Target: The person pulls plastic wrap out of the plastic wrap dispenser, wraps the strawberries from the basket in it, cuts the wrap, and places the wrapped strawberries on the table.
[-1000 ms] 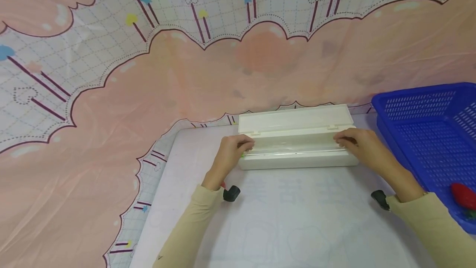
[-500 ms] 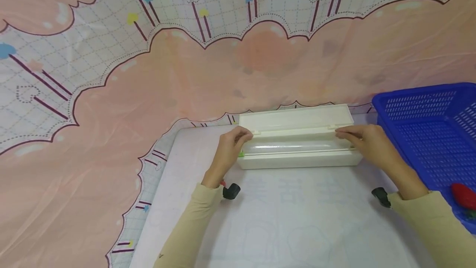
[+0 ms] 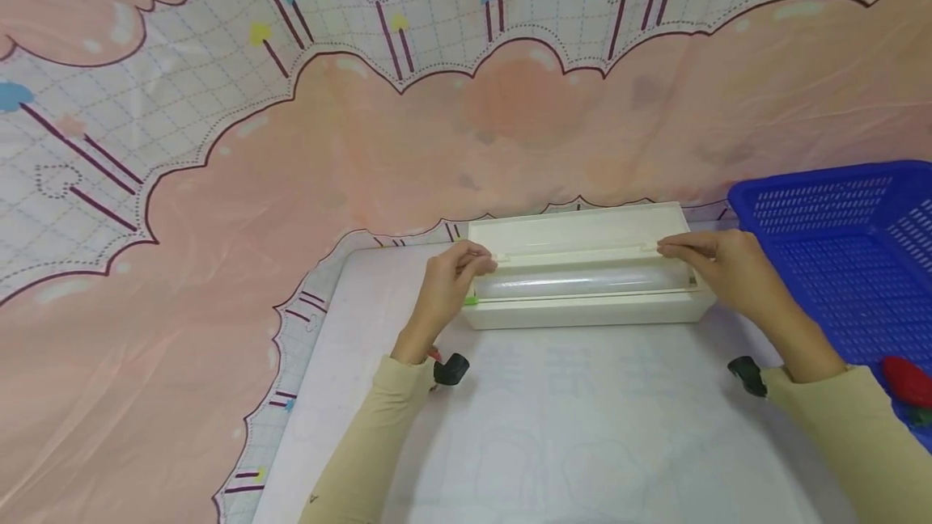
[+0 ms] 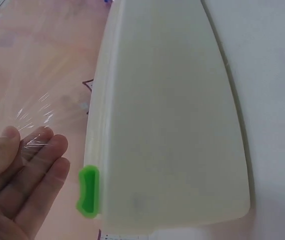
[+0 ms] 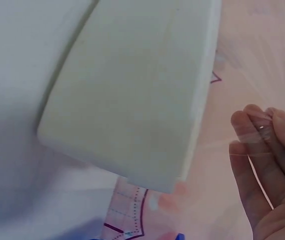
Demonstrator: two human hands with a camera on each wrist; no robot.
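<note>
Clear film (image 3: pixel 582 283) pinched between hands (image 3: pixel 446 285) (image 3: pixel 728 269), over white dispenser (image 3: pixel 582 310)

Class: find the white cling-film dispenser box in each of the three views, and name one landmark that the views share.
Head: white dispenser box lies centre-right on the mat, between both hands.
Left wrist: it fills the centre and right.
Right wrist: it fills the upper left and centre.
Shared landmark: the pink patterned cloth behind the box.

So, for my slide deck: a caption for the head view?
Both hands, left and right, pinch film over an open white dispenser beside a blue basket.
</note>
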